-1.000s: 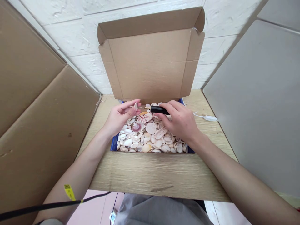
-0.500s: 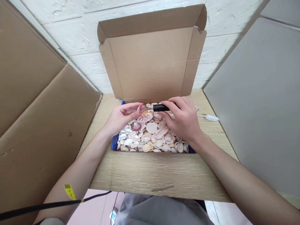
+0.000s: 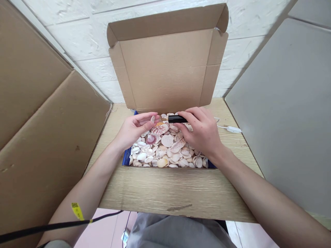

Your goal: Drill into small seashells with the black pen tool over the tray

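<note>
Between the thumb and fingers of my left hand (image 3: 134,129) a small pale seashell (image 3: 152,119) is pinched on edge. My right hand (image 3: 203,129) grips a black, pen-like mini drill (image 3: 177,119) lying level, its brassy chuck and thin bit pointing left. The bit's end is at the shell; whether it has gone into it is too small to tell. Beneath both hands, a shallow box (image 3: 126,157) with blue at its sides holds many loose shells (image 3: 167,140). Among them are a red-speckled scallop (image 3: 159,129) and a purple one (image 3: 151,138).
The box's cardboard lid (image 3: 165,69) stands raised against the white brick wall (image 3: 85,38). A white cable with an inline switch (image 3: 233,129) lies at the right on the wooden table (image 3: 181,186). Cardboard (image 3: 46,131) borders the left, a grey panel (image 3: 284,113) the right. A black cable (image 3: 51,227) crosses the lower left.
The drill has shifted very slightly left, toward the shell. The shell is turned a little, with more of its face showing. Both hands keep their grip.
</note>
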Tool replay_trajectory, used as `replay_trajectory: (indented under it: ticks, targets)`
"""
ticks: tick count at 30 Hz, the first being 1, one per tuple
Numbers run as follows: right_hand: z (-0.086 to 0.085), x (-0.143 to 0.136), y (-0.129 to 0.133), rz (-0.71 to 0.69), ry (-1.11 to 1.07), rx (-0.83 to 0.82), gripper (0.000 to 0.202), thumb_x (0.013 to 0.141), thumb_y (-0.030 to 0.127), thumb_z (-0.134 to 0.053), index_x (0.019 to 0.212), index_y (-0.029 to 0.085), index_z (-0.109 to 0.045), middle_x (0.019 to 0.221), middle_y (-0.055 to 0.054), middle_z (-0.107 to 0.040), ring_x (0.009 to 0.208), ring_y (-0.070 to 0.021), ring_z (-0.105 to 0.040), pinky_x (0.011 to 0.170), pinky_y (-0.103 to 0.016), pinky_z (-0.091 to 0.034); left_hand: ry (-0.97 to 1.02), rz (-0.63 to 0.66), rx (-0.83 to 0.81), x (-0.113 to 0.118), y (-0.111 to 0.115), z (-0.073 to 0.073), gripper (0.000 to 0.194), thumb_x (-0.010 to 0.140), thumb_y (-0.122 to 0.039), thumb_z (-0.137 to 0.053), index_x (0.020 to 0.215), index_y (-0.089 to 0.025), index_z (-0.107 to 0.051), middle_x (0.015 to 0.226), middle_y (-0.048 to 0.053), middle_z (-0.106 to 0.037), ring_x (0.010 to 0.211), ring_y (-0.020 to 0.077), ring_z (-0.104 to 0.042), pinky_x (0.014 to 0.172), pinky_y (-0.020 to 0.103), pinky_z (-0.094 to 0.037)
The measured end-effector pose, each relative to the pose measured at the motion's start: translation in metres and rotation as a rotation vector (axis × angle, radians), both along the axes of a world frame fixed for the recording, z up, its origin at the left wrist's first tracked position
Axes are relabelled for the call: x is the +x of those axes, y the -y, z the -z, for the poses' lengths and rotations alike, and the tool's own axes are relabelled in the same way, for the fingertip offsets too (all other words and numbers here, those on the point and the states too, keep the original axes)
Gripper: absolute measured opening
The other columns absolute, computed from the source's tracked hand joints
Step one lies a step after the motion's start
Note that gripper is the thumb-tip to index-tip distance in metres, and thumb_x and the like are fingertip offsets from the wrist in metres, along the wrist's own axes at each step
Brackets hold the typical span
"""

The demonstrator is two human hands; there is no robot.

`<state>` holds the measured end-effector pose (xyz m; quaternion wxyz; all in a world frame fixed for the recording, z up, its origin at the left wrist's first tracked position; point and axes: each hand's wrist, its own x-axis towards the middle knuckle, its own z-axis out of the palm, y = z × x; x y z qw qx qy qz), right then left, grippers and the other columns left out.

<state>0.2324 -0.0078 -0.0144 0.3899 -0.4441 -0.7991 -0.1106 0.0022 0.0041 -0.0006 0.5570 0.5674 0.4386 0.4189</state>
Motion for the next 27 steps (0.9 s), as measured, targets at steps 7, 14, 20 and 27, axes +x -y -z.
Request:
replay_trajectory:
  ticks: [7,14,20,27]
  targets:
    - [0.0011,0.0003,-0.0004,0.02,0.001,-0.024,0.022,0.093,0.035,-0.055,0.103,0.018,-0.066,0.094,-0.009,-0.067,0.087,-0.0234,-0.057,0.075,-0.037,-0.041,-0.075,0.01,-0.011,0.0005,0.0017,-0.0013,0.048,0.073,-0.044,-0.08,0.113,-0.018,-0.071,0.118,0.011,-0.072,0.114,0.0286,-0.066,0.103,0.043,-0.051]
    - [0.0042,-0.0003,0.0011,0.07,0.141,-0.205,0.033,0.097,0.041,-0.044,0.088,0.016,-0.065,0.076,-0.007,-0.065,0.071,-0.0205,-0.056,0.059,-0.032,-0.033,-0.042,0.017,-0.029,-0.0001,0.0012,-0.0024,0.046,0.073,-0.042,-0.08,0.111,-0.018,-0.072,0.117,0.01,-0.072,0.112,0.0276,-0.067,0.103,0.042,-0.051]
    - [0.0018,0.0012,-0.0002,0.015,0.134,-0.095,0.03,0.095,0.041,-0.05,0.096,0.015,-0.065,0.085,-0.009,-0.065,0.079,-0.0217,-0.054,0.068,-0.034,-0.038,-0.025,0.011,-0.034,-0.001,0.0005,-0.0001,0.046,0.073,-0.041,-0.08,0.112,-0.018,-0.072,0.116,0.01,-0.073,0.112,0.0271,-0.067,0.104,0.041,-0.05]
    - [-0.0007,0.0023,0.0003,-0.012,0.06,0.121,0.02,0.094,0.031,-0.054,0.103,0.017,-0.066,0.094,-0.009,-0.066,0.089,-0.0222,-0.053,0.076,-0.036,-0.039,-0.064,0.05,-0.053,-0.002,0.0007,-0.0012,0.041,0.073,-0.041,-0.081,0.108,-0.019,-0.075,0.115,0.009,-0.073,0.111,0.0273,-0.068,0.101,0.038,-0.053]
